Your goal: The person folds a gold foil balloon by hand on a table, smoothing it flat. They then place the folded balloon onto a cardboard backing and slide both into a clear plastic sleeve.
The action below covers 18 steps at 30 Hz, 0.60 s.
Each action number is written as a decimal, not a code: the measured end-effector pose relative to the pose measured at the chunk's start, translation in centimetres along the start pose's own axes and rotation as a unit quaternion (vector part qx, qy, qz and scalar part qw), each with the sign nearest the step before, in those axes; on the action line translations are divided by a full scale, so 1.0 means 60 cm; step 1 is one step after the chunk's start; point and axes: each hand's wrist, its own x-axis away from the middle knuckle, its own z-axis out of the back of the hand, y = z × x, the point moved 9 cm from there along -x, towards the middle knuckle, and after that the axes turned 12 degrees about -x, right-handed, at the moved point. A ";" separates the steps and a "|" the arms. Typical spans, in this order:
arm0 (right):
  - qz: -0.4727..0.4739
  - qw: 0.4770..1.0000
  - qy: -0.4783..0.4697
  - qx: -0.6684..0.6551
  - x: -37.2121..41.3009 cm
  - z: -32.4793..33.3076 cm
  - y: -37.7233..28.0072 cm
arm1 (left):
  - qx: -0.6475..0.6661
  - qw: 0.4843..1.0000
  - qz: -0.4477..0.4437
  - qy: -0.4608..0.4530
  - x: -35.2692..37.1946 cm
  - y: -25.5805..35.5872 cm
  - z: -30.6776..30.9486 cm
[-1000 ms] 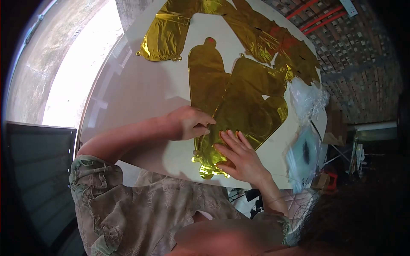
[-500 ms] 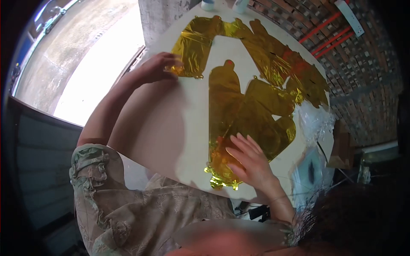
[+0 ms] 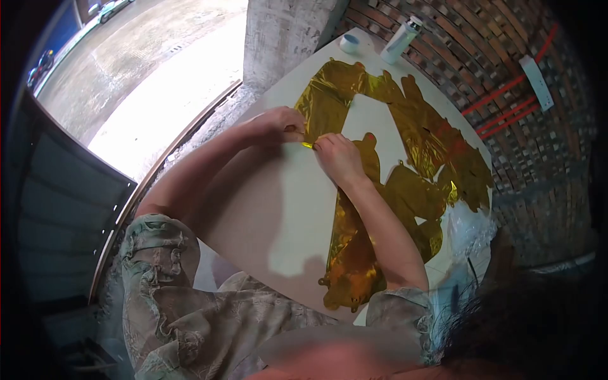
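Flat gold foil balloons lie spread over a pale table. My left hand (image 3: 285, 121) is closed at the lower left corner of the far foil balloon (image 3: 327, 114), with the fingertips pinched together. Close beside it, my right hand (image 3: 340, 157) pinches the same bottom edge, and a small bright bit of foil shows between the two hands. My right forearm passes over the nearer foil balloon (image 3: 354, 253), which lies flat with its tabbed end toward me. My fingers hide the exact spot they grip.
A white cup (image 3: 349, 43) and a white bottle (image 3: 401, 40) stand at the table's (image 3: 297, 221) far end. Clear plastic wrapping (image 3: 470, 231) lies at the right edge. Beyond are a brick wall (image 3: 437, 44) and a white power strip (image 3: 537, 82).
My right hand has left the near balloon and reached up beside my left hand. Both hands now pinch the far balloon's lower edge. The view has shifted, showing more of the bottle.
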 end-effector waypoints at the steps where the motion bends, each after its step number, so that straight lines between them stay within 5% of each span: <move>1: -0.011 1.000 0.007 -0.008 0.002 0.003 0.003 | 0.035 0.998 -0.045 0.031 0.003 0.012 0.008; 5: -0.109 0.991 0.033 -0.067 -0.003 0.024 0.027 | 0.011 0.991 -0.090 0.098 0.006 0.007 0.008; 7: -0.214 0.947 0.040 -0.234 0.000 0.018 0.075 | 0.054 0.996 0.066 0.027 -0.011 -0.032 -0.015; 8: -0.216 0.947 0.039 -0.234 -0.001 0.021 0.085 | 0.056 0.996 0.066 0.026 -0.016 -0.031 -0.014; 10: -0.313 0.835 -0.026 -0.452 0.005 -0.009 0.109 | 0.193 0.951 0.233 -0.066 -0.013 -0.067 -0.036; 14: -0.344 0.788 -0.055 -0.508 0.005 -0.011 0.118 | 0.179 0.943 0.254 -0.120 -0.018 -0.055 -0.034; 18: -0.353 0.775 0.044 -0.523 0.002 0.002 0.122 | 0.230 0.929 0.269 -0.107 -0.020 -0.055 -0.033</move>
